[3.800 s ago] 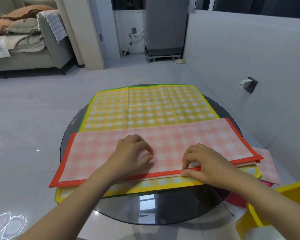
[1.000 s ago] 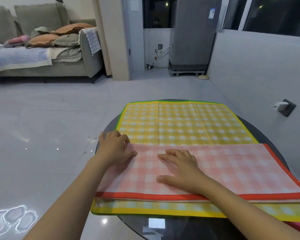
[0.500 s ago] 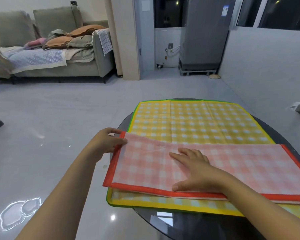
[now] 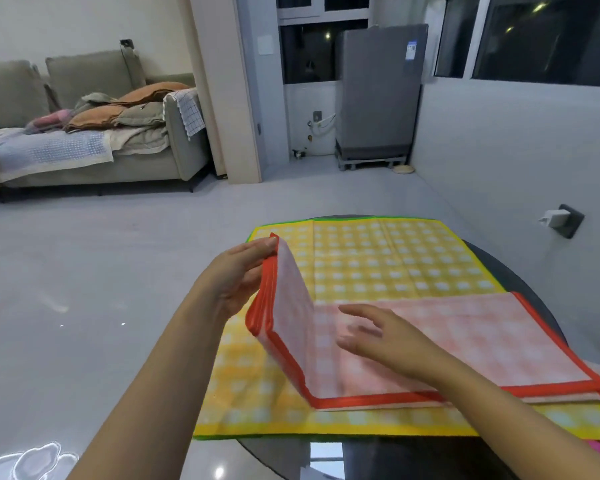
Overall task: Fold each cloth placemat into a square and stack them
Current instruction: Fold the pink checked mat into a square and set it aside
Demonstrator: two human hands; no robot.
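Round dark glass table (image 4: 520, 271), near right; grey tiled floor (image 4: 101, 271), glossy; grey-green sofa (image 4: 84, 109), far left, heaped with cushions and throws, a checked cloth (image 4: 189, 110) over its right arm; cream pillar (image 4: 222, 88) beside it; grey appliance (image 4: 378, 95) on a stand, far centre; dark windows (image 4: 534, 36), far right; white plug in a wall socket (image 4: 561, 220), right wall

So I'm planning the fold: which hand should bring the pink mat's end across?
Left. The left hand already holds the pink mat by its raised left end; the right hand hovers open above the middle.
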